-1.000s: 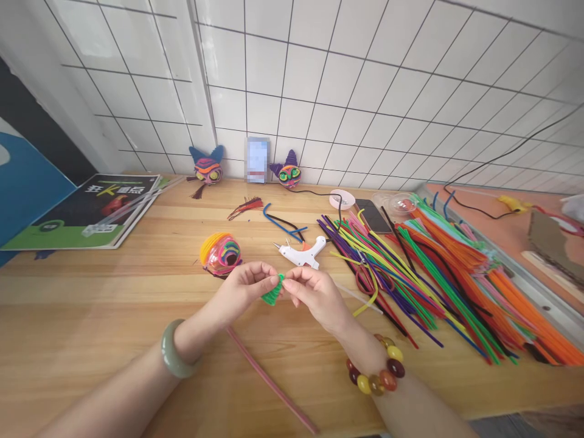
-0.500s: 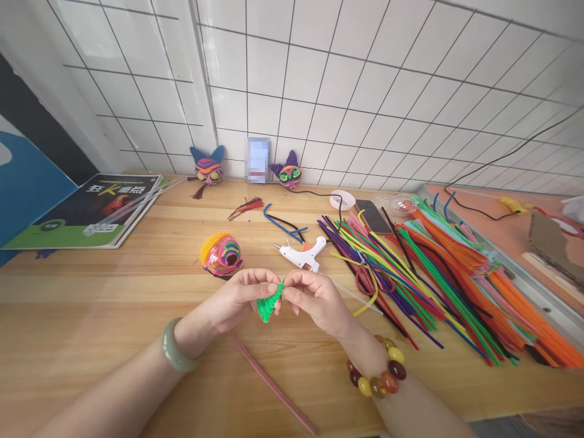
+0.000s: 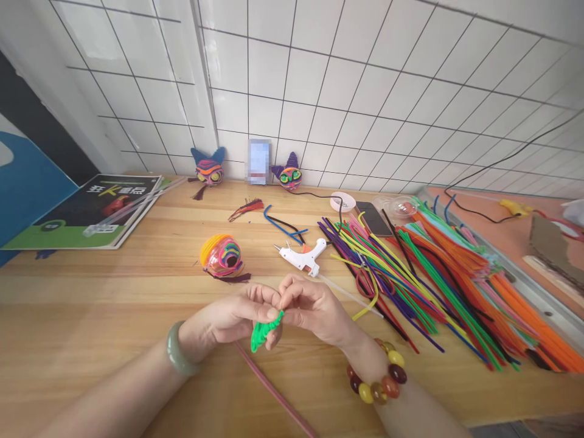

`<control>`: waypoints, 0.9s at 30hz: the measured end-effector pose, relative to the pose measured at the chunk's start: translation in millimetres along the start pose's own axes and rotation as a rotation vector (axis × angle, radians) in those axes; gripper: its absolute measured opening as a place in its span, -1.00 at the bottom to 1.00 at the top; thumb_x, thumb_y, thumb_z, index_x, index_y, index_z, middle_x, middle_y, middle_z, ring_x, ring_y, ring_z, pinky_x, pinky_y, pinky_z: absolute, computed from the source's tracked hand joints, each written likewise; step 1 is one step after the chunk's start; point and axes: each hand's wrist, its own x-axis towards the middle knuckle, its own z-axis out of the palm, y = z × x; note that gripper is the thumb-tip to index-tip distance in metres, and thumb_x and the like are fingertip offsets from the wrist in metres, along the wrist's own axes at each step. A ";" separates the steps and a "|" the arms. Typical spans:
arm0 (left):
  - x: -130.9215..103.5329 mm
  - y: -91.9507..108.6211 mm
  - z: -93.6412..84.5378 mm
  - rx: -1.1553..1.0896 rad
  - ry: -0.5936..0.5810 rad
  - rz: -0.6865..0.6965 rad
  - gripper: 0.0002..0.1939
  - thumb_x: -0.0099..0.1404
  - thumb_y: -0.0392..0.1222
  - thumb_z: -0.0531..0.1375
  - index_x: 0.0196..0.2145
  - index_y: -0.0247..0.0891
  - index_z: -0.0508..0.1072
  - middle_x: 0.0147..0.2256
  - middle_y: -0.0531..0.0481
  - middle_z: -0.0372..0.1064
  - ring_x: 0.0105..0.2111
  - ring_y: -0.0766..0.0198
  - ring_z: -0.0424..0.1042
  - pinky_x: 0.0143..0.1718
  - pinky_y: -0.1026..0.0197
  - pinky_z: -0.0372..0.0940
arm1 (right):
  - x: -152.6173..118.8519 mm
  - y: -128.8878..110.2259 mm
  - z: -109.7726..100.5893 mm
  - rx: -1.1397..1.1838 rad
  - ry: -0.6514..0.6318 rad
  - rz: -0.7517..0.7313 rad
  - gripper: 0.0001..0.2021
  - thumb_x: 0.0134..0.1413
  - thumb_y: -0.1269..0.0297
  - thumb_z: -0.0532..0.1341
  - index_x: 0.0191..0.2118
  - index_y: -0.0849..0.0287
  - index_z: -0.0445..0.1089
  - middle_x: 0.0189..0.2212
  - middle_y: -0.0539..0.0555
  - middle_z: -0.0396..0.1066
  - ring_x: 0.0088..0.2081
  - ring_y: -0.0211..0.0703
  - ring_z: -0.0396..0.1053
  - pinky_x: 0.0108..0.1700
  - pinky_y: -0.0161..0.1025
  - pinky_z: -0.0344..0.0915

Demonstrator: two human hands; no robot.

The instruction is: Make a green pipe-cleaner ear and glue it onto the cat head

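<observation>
Wooden tabletop (image 3: 114, 304) — left hand (image 3: 235, 315) pinches green piece (image 3: 261, 334) — right hand (image 3: 319, 311) its tip.

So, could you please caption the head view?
Left hand holding a green piece, right hand at its tip, glue gun beyond.

Head view, one, worn on the person's head: I look forward and down across a pale wooden tabletop (image 3: 114, 316). Landmark, near frame centre: a white plastic, pistol-shaped glue gun (image 3: 298, 258). On its near side, close to my lens: bare left hand (image 3: 232, 313) and bare right hand (image 3: 314, 310). Beyond it, farthest off, filling the upper frame: a white wall (image 3: 310, 79) ruled into tiles by dark lines.
</observation>
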 end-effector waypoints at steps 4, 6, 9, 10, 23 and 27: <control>0.7 -1.7 -0.9 -0.054 -0.024 -0.039 -0.83 0.00 -0.20 0.27 -0.52 -0.34 0.37 -0.66 -0.02 0.39 -0.66 0.31 0.36 -0.60 0.32 0.19 | -0.3 -0.7 0.1 0.002 0.003 -0.016 -0.91 -0.15 0.26 0.31 -0.41 0.10 0.48 -0.46 0.00 0.21 -0.39 -0.26 0.21 -0.31 -0.27 0.22; 1.2 -2.7 -1.5 -0.070 -0.036 -0.051 -0.81 0.00 -0.18 0.28 -0.51 -0.32 0.34 -0.67 0.00 0.38 -0.67 0.31 0.35 -0.62 0.32 0.18 | -0.8 -2.1 0.7 -0.011 0.024 -0.034 -0.90 -0.14 0.29 0.30 -0.39 0.06 0.50 -0.46 0.00 0.22 -0.38 -0.26 0.22 -0.31 -0.27 0.22; 2.0 -3.6 -1.8 -0.049 -0.024 -0.039 -0.76 0.01 -0.14 0.28 -0.44 -0.34 0.35 -0.65 0.01 0.36 -0.66 0.33 0.34 -0.60 0.32 0.19 | -1.6 -3.9 1.5 -0.024 0.071 -0.058 -0.89 -0.12 0.33 0.29 -0.37 0.02 0.51 -0.46 0.01 0.24 -0.38 -0.25 0.25 -0.32 -0.27 0.23; 2.4 -3.6 -1.7 -0.033 0.000 -0.028 -0.74 0.01 -0.12 0.28 -0.41 -0.34 0.35 -0.64 0.02 0.35 -0.64 0.33 0.34 -0.58 0.31 0.20 | -1.7 -4.2 1.6 -0.032 0.092 -0.062 -0.89 -0.11 0.34 0.29 -0.37 0.02 0.51 -0.46 0.01 0.25 -0.38 -0.25 0.26 -0.32 -0.27 0.23; 6.6 0.7 -0.3 0.222 0.191 0.129 -0.71 0.06 -0.03 0.23 -0.49 -0.33 0.31 -0.65 0.12 0.22 -0.63 0.41 0.23 -0.57 0.34 0.15 | 3.7 -0.4 -1.4 -0.024 0.135 0.031 -0.92 -0.07 0.28 0.25 -0.43 0.16 0.43 -0.48 0.00 0.30 -0.40 -0.25 0.29 -0.33 -0.28 0.26; 6.8 1.1 0.2 0.345 0.233 0.155 -0.69 0.09 0.01 0.18 -0.48 -0.33 0.32 -0.61 0.10 0.24 -0.60 0.39 0.28 -0.56 0.35 0.16 | 3.3 -2.9 -1.1 0.015 0.119 0.107 -0.86 -0.05 0.21 0.22 -0.43 0.18 0.36 -0.48 0.01 0.31 -0.40 -0.23 0.29 -0.36 -0.28 0.28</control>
